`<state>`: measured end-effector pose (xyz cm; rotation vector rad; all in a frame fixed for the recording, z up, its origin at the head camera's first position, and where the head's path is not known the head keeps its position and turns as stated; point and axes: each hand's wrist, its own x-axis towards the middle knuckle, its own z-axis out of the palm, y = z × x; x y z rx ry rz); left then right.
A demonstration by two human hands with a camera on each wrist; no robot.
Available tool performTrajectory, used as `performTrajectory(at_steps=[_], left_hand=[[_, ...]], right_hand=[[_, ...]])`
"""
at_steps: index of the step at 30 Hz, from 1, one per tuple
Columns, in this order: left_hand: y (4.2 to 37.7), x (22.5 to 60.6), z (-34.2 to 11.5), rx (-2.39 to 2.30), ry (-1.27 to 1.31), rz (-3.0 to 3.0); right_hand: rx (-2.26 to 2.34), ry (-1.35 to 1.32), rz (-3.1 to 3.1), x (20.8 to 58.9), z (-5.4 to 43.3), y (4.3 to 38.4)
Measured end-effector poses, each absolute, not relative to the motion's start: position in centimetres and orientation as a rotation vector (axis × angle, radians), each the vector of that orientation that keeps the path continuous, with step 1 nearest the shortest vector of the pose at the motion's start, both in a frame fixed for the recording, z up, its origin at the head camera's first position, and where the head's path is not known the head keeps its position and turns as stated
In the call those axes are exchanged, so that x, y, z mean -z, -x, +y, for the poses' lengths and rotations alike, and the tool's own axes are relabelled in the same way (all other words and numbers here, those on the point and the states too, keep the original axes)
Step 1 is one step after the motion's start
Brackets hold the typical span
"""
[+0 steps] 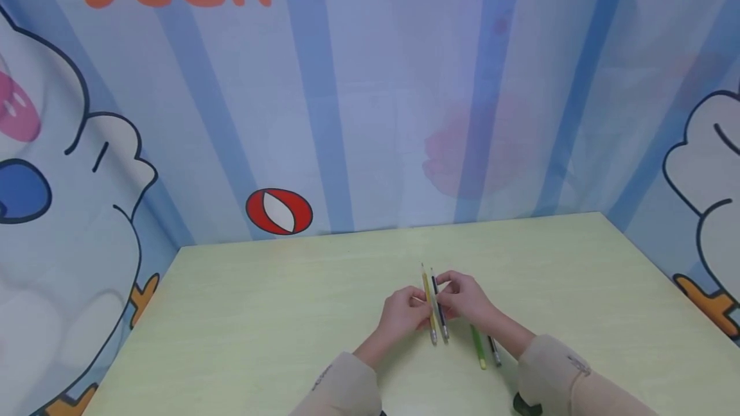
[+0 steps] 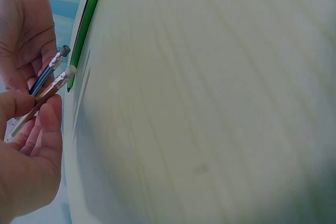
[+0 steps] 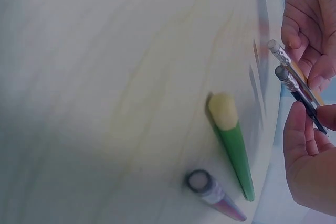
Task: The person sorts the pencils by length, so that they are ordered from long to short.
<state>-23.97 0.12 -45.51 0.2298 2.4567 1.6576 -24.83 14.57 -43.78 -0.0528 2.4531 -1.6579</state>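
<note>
My left hand (image 1: 405, 308) pinches a yellow pencil (image 1: 426, 287) between thumb and fingers, and its white eraser end points down toward me in the head view. Just to the right, my right hand (image 1: 467, 299) pinches a dark pencil (image 1: 443, 327) with a dark eraser (image 3: 281, 72) and a silver ferrule. The two pencils are side by side, nearly parallel, above the table. Below the right wrist, a green pencil (image 1: 477, 346) with a pale yellow end (image 3: 223, 111) lies on the table. Another dark pencil (image 1: 494, 352) with a silver ferrule lies beside it, partly hidden by the forearm.
The pale yellow-green table (image 1: 260, 313) reaches back to a blue striped backdrop (image 1: 381, 114) with cartoon figures at both sides. A small black object (image 1: 526, 405) shows under the right sleeve (image 1: 555, 371) at the lower edge.
</note>
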Motion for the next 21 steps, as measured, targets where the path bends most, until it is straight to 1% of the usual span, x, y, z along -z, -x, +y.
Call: performTrajectory(at_steps=[11, 21], left_hand=[[23.8, 45.2, 2.0, -1.693, -0.282, 2.407], [23.4, 44.8, 5.4, -1.708, -0.292, 2.353]], right_hand=[[1.657, 0.01, 2.492, 43.4, 18.0, 24.4], [1.732, 0.003, 2.495, 42.9, 22.1, 24.1]])
